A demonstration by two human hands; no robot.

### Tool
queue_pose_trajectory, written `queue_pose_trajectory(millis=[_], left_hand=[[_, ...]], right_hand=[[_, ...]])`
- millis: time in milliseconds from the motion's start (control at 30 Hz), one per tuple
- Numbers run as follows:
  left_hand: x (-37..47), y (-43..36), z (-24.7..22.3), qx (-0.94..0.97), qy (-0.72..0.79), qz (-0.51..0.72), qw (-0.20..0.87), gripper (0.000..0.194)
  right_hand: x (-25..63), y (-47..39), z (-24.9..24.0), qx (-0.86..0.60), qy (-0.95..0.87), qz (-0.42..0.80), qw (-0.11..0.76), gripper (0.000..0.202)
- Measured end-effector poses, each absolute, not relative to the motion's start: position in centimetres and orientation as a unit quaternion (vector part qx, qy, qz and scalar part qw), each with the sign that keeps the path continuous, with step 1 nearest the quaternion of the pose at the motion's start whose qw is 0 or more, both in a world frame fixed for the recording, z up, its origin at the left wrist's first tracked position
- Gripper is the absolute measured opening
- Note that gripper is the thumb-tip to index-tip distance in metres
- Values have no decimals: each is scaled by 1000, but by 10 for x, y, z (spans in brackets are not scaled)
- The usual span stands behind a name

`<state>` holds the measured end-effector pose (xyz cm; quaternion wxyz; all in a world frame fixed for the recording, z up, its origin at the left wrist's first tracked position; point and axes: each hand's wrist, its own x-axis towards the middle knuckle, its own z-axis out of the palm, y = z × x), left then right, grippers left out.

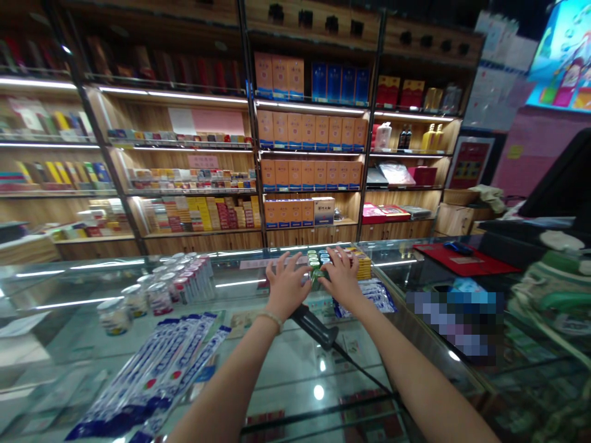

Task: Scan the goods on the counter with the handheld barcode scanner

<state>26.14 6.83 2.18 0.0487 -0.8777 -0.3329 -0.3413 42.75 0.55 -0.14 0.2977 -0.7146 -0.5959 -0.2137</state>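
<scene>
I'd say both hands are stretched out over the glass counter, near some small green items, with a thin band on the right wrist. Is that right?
Not quite: the thin band is on the left wrist, as the head view shows. Both hands are stretched out over the glass counter, near small green items.

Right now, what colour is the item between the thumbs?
The item looks green, best seen in head view.

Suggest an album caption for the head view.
Left hand and right hand at small green items on a glass counter.
</scene>
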Motion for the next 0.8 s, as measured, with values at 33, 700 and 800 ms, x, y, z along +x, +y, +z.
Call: queue_pose_trajectory(millis=[33,700,800], left_hand=[[259,71,23,-875,-341,-340,46,29],[223,88,32,-857,-355,-370,48,17],[215,84,33,-855,-341,-383,74,17]], right_hand=[[428,6,-1,-714,-588,-205,320,14],[425,6,0,-688,-566,-138,433,20],[423,6,-3,-687,-579,-170,405,20]])
